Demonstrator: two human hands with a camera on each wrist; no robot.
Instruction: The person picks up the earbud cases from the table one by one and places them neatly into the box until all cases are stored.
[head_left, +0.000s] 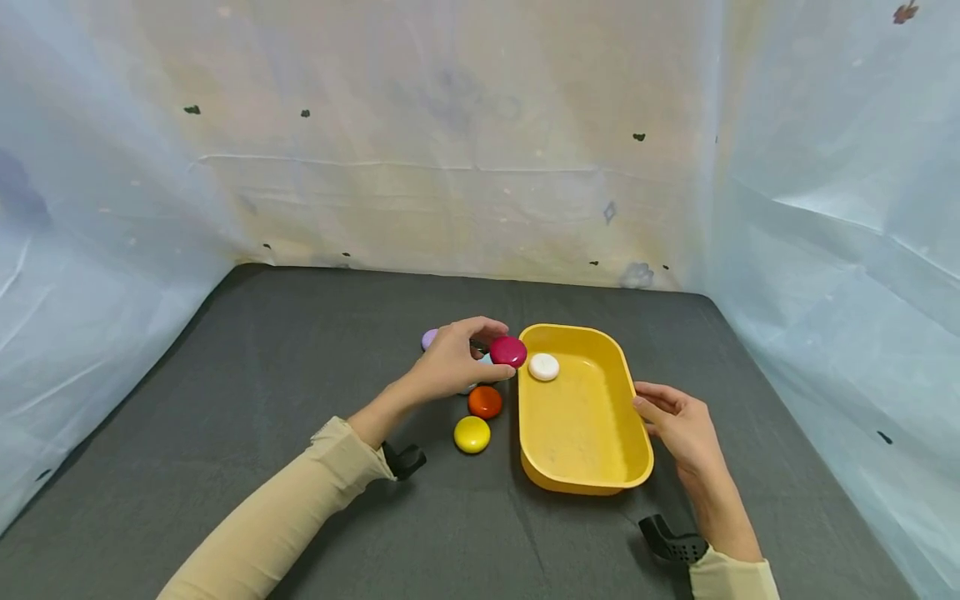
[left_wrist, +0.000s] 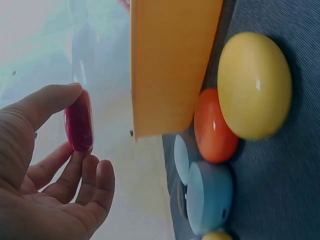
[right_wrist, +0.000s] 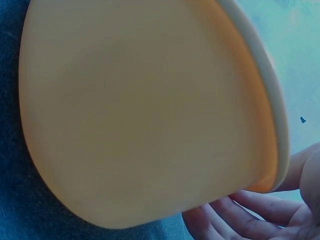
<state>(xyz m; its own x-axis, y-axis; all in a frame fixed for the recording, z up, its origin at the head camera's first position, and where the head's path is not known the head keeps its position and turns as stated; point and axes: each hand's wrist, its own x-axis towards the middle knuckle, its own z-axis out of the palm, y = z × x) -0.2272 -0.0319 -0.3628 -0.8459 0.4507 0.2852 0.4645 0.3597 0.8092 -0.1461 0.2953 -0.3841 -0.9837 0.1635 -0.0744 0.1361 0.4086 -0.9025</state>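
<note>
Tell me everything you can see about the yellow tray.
The yellow tray is a rounded rectangle with smooth, plastic-looking walls and a thin rim. It sits open side up on the dark gray surface, its long sides running away from the person. A white piece lies inside, toward the far left corner. The right hand holds its right rim.

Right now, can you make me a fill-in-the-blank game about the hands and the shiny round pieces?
1. The left hand pinches the dark pink piece between its fingers and its ____.
2. The right hand holds the yellow tray, and the single piece inside is ____.
3. In the head view, the round piece just below the orange piece is ____.

Missing words: thumb, white, yellow.
</note>
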